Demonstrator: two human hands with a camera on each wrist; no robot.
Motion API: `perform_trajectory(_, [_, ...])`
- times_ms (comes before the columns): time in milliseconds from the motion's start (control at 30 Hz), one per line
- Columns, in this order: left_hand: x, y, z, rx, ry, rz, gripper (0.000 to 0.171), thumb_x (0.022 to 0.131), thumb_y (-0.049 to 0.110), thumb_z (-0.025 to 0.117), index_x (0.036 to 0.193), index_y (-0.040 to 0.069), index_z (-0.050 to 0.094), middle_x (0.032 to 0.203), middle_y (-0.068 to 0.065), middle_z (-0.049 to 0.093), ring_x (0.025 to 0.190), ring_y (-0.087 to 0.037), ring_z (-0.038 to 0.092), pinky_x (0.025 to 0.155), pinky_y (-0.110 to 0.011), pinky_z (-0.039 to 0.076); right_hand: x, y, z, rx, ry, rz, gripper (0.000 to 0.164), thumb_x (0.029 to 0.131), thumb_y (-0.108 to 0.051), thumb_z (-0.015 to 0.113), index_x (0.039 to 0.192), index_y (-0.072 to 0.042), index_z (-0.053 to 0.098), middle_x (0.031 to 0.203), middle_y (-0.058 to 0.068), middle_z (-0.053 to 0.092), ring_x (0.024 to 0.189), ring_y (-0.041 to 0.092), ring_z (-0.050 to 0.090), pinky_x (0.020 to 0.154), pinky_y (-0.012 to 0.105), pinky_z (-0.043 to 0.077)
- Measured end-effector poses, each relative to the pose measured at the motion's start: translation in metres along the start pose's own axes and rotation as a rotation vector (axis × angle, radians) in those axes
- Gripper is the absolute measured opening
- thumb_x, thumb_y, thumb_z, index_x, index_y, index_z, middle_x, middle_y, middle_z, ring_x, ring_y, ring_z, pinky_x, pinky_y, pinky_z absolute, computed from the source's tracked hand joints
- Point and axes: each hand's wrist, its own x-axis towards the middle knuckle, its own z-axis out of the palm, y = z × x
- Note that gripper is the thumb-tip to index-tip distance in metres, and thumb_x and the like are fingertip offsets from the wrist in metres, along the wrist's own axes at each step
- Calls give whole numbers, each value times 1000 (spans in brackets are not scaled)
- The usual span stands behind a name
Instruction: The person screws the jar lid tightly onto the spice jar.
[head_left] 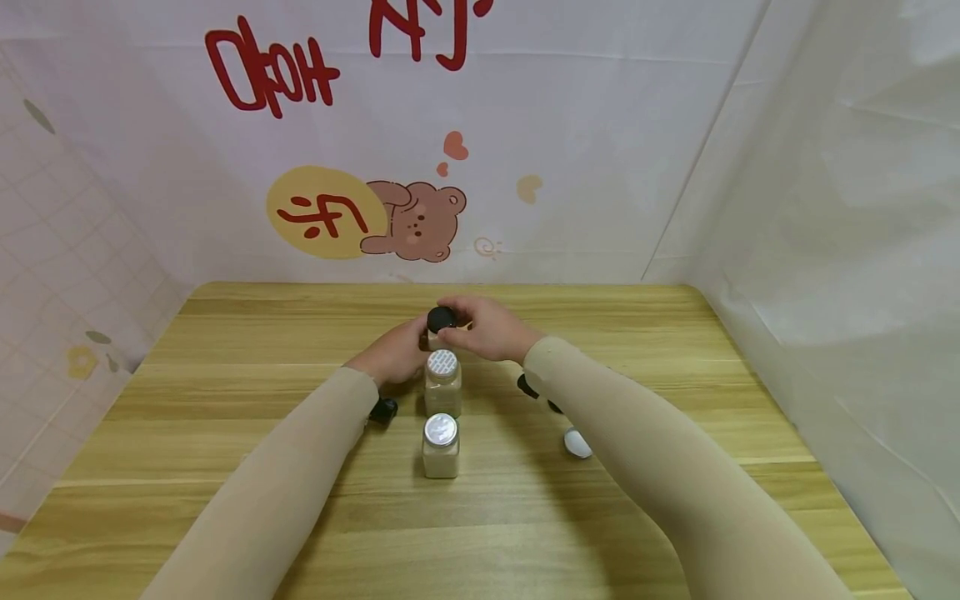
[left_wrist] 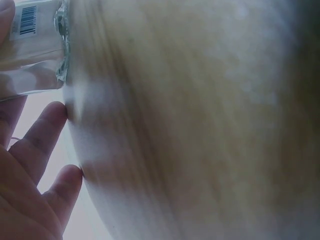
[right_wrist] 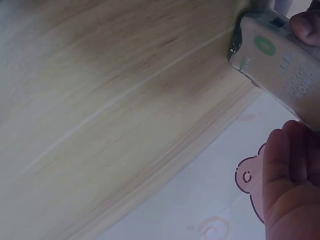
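Three clear square jars of pale powder stand in a line in the head view. My left hand (head_left: pixel 396 352) grips the body of the farthest jar (head_left: pixel 433 341), with two fingers spread below its glass in the left wrist view. On that jar's top is a black lid (head_left: pixel 441 318), which my right hand (head_left: pixel 497 327) holds between thumb and fingers. Green print and "onion powder" lettering show on the jar (right_wrist: pixel 280 65) in the right wrist view. The middle jar (head_left: pixel 444 395) and the nearest jar (head_left: pixel 441 459) have silvery seals on their mouths.
Beside my right forearm lie a black cap (head_left: pixel 527 386), another dark piece (head_left: pixel 555 407) and a round white disc (head_left: pixel 577 443), partly covered by the sleeve. A small black object (head_left: pixel 384 412) is by my left wrist. A printed curtain (head_left: pixel 585 167) hangs behind the wooden table (head_left: pixel 480 533).
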Motion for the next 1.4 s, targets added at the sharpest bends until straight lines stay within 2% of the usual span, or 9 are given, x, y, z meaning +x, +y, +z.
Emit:
perform_trajectory(233, [0, 0, 0, -3, -2, -1, 60, 106, 24, 62, 161, 20, 39, 153, -14, 55, 137, -33, 54, 119, -56, 40, 1, 0, 3, 37, 29, 45, 44, 98, -33, 77, 131, -7, 63, 113, 5, 74, 106, 19, 68, 93, 35, 55])
perform_trajectory(400, [1, -1, 0, 1, 1, 6, 58, 107, 26, 61, 161, 20, 40, 153, -14, 55, 140, -34, 54, 120, -57, 40, 1, 1, 4, 41, 29, 33, 62, 97, -30, 78, 147, -4, 53, 119, 9, 74, 111, 22, 69, 100, 40, 55])
perform_trajectory(500, [1, -2, 1, 7, 3, 6, 57, 107, 27, 61, 160, 21, 41, 151, -14, 56, 137, -33, 55, 118, -57, 41, 2, 3, 4, 15, 23, -2, 64, 99, -25, 75, 153, -4, 49, 125, 10, 73, 114, 23, 69, 104, 43, 55])
perform_trajectory(700, [0, 0, 1, 15, 9, 8, 59, 105, 26, 63, 160, 19, 41, 150, -14, 57, 135, -33, 56, 118, -56, 42, 2, 4, 5, 21, 31, -1, 43, 99, -28, 75, 135, -7, 64, 118, 6, 73, 108, 20, 69, 95, 37, 55])
perform_trajectory(767, [0, 0, 1, 8, 8, 11, 59, 106, 26, 63, 160, 19, 41, 152, -14, 56, 138, -34, 55, 119, -56, 41, 2, 3, 5, 36, 31, 12, 44, 98, -31, 77, 132, -7, 64, 115, 6, 74, 108, 20, 69, 94, 37, 55])
perform_trajectory(1000, [-1, 1, 1, 15, 4, 22, 58, 107, 31, 61, 161, 21, 40, 154, -15, 55, 142, -35, 53, 120, -58, 39, 0, 2, 3, 11, 15, -14, 64, 99, -22, 73, 155, -4, 48, 132, 13, 70, 118, 26, 69, 104, 43, 55])
perform_trajectory(1233, [-3, 4, 0, 8, 9, 15, 62, 103, 31, 68, 158, 16, 44, 151, -15, 57, 142, -34, 53, 122, -55, 38, 1, 1, 4, 33, 23, 16, 42, 100, -27, 75, 135, -7, 63, 116, 7, 73, 111, 23, 68, 94, 36, 54])
perform_trajectory(1333, [-3, 4, 0, 12, 7, 17, 61, 104, 30, 67, 158, 16, 43, 152, -15, 57, 142, -34, 53, 121, -55, 39, 2, 0, 4, 49, 32, 40, 45, 98, -30, 78, 132, -6, 62, 112, 7, 73, 108, 23, 68, 94, 36, 54])
perform_trajectory(1400, [-2, 3, 0, 14, 5, 22, 61, 104, 30, 66, 158, 17, 43, 152, -15, 57, 142, -34, 53, 121, -55, 39, 2, 0, 4, 35, 33, 39, 53, 97, -30, 78, 139, -5, 59, 116, 9, 73, 109, 23, 69, 96, 38, 54])
